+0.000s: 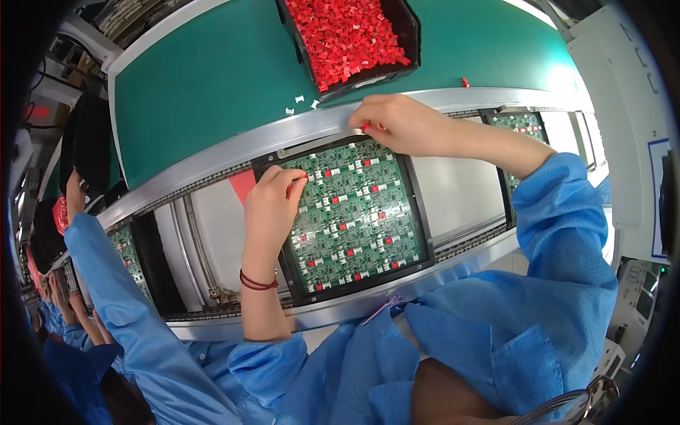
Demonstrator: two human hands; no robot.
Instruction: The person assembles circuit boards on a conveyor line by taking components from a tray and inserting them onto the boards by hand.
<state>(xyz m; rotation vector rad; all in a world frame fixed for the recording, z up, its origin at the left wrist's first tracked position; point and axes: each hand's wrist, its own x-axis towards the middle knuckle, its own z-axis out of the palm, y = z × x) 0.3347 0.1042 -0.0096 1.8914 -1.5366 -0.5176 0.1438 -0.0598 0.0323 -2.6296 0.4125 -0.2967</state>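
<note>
The green table (205,92) spreads beyond the circuit board panel (354,234), which serves as the landmark for all that follows. The metal conveyor (276,134) passes beneath the panel and out to both sides of it, its rails probably there to carry the panel level. Left of the panel, a co-worker's blue sleeve (117,265) slants across the conveyor. The panel itself lies inside a black frame (419,212), likely meant to keep it flat and steady while fingers press on it. Beyond the panel, on the table, stands a black bin (405,32) heaped with red connectors (347,42), presumably set there for an easy reach. Right of the panel, a second panel (520,126) sits partly behind the forearm.

The right hand (400,126) is over the panel's far edge, thumb and forefinger pinching a red connector (365,128), seemingly by the tips so that it can be turned. The left hand (273,202) is at the panel's far left corner, fingertips drawn close beside a bit of red; whether they grip it, I cannot tell.

Smallest, white pieces (299,98) lie beyond the panel, loose on the table.
</note>
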